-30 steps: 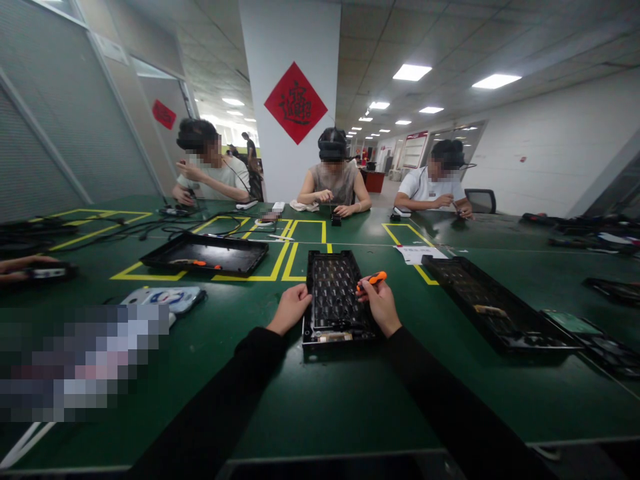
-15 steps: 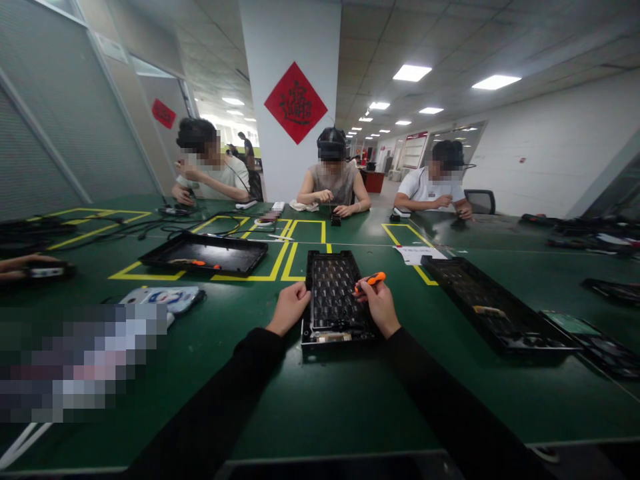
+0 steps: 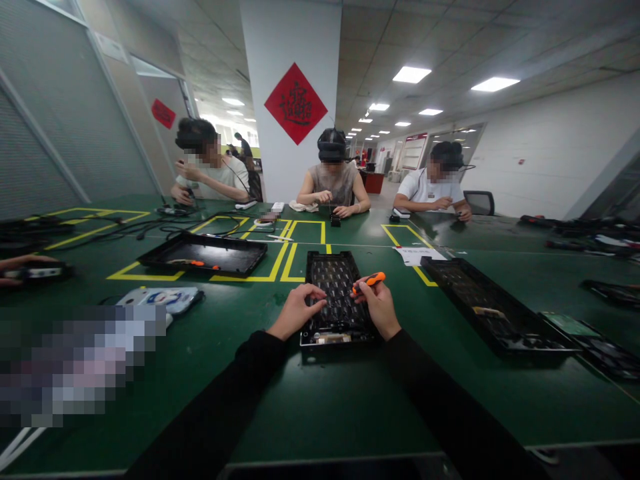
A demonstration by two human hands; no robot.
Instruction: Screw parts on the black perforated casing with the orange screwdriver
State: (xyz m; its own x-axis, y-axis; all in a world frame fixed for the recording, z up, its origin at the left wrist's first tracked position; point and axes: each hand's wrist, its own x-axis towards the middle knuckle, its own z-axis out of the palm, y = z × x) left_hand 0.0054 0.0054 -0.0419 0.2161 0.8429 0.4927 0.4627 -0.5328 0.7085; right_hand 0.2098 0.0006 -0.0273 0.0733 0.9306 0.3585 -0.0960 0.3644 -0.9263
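A black rectangular casing (image 3: 336, 293) with rows of small parts inside lies in front of me on the green table (image 3: 345, 407). My right hand (image 3: 379, 303) is closed round an orange-handled tool (image 3: 369, 283) over the casing's right side; the tool's tip is too small to make out. Over the casing's left edge, my left hand (image 3: 301, 308) reaches in with thumb and fingers apart, nothing visible between them. Near the casing's front end sits a pale strip-like part (image 3: 333, 339).
To the left is a black tray (image 3: 205, 253) with an orange item. A long black casing (image 3: 495, 303) and a paper sheet (image 3: 421, 255) lie right. Blue-white phone-like item (image 3: 165, 300) lies left. Three people sit opposite; another person's hand (image 3: 23, 263) is far left.
My left hand has come off the casing's left edge, moved right over its inside, and its fingers have opened. My right hand still holds the orange tool, nearly unmoved.
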